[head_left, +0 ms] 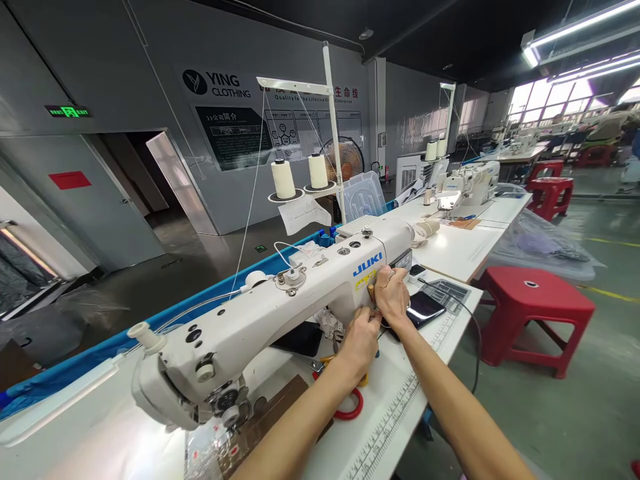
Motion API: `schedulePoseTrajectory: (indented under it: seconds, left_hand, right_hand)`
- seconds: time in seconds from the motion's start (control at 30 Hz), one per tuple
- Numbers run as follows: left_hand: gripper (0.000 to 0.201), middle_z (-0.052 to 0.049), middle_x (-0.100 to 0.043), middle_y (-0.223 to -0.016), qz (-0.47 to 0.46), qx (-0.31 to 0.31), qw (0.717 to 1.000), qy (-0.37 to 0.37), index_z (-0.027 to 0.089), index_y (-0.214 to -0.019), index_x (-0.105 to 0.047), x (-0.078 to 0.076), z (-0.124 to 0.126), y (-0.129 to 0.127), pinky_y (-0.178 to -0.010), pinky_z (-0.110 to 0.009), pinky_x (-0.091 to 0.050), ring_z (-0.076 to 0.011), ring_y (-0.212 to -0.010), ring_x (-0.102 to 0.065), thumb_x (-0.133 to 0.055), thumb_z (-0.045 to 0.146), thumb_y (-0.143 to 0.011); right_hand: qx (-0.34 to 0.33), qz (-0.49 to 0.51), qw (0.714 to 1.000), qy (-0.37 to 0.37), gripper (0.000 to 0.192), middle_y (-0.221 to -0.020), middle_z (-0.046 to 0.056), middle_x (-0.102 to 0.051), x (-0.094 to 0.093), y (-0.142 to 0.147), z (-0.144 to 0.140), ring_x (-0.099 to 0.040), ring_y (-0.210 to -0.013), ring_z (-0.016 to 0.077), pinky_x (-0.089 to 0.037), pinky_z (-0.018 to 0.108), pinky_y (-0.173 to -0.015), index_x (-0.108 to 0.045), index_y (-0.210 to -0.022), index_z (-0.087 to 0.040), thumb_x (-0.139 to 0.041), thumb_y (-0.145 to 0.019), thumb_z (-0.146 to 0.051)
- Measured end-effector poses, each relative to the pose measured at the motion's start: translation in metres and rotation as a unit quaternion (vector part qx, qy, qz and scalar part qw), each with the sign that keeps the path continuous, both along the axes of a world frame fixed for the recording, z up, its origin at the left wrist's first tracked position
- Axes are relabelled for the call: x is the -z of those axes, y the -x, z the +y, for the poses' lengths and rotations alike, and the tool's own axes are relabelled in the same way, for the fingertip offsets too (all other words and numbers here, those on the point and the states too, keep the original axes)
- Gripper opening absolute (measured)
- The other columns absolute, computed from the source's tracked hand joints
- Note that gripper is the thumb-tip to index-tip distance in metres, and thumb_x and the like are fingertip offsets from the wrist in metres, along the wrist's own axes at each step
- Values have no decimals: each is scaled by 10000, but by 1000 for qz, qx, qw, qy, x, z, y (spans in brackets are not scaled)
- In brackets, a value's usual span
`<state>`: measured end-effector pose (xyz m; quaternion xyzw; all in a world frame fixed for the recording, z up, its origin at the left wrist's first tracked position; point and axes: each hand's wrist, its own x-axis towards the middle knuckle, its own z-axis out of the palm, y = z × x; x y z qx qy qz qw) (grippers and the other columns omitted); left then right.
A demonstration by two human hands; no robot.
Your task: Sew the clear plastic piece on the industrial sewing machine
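At a white worktop [383,395], busy with a sewing machine [295,300] in mid-frame, probably heavy, rigid, smooth, best lifted from beneath; left hand [361,337] and right hand [391,295] at its right end, grip curled, impossible to tell around what.

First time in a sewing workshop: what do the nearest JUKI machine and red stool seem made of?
JUKI machine: probably painted metal; smooth, white, softly shiny, though the finish hides what's beneath.
Red stool: likely moulded plastic, semi-glossy, with rounded edges.
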<state>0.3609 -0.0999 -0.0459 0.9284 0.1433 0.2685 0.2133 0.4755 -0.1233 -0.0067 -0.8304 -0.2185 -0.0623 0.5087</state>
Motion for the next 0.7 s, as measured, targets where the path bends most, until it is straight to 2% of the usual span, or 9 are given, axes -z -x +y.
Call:
schedulePoseTrajectory:
  seconds: [0.3, 0.47, 0.6, 0.7]
  left_hand:
    - [440, -93, -596, -949, 10, -5, 1000, -16, 166, -961, -656, -2, -2, 1, -902, -345, -488, -236, -976, -529, -369, -58, -713]
    - [422, -110, -608, -985, 19, -5, 999, -26, 148, -975, -659, -2, -3, 1, -910, -368, -492, -244, -990, -541, -369, -46, -738]
    - [396, -100, -612, -1036, 33, -1, 999, -27, 155, -1008, -657, -4, -5, 4, -924, -382, -499, -244, -1009, -553, -397, -17, -764]
    - [438, -106, -614, -1090, 42, 17, 999, -24, 158, -1179, -590, -8, -8, 10, -960, -409, -489, -250, -1050, -556, -411, 18, -805]
  right_hand:
    - [2, 28, 999, -20, 530, -826, 141, -648, 1, 3, 1, -623, -780, 294, -401, 368, -708, -412, -1071, -150, -134, -926, -578]
    - [-22, 39, 998, -38, 619, -883, 162, -646, -1, 7, -9, -623, -832, 321, -409, 391, -731, -385, -1131, -130, -225, -877, -672]
    - [-54, 31, 995, -76, 685, -824, 118, -635, 3, 30, -30, -609, -891, 339, -412, 439, -779, -289, -1255, -92, -319, -870, -658]
    - [-94, 25, 988, -119, 606, -732, 41, -599, 6, 64, -54, -613, -781, 271, -449, 411, -736, -236, -1287, -100, -332, -912, -566]
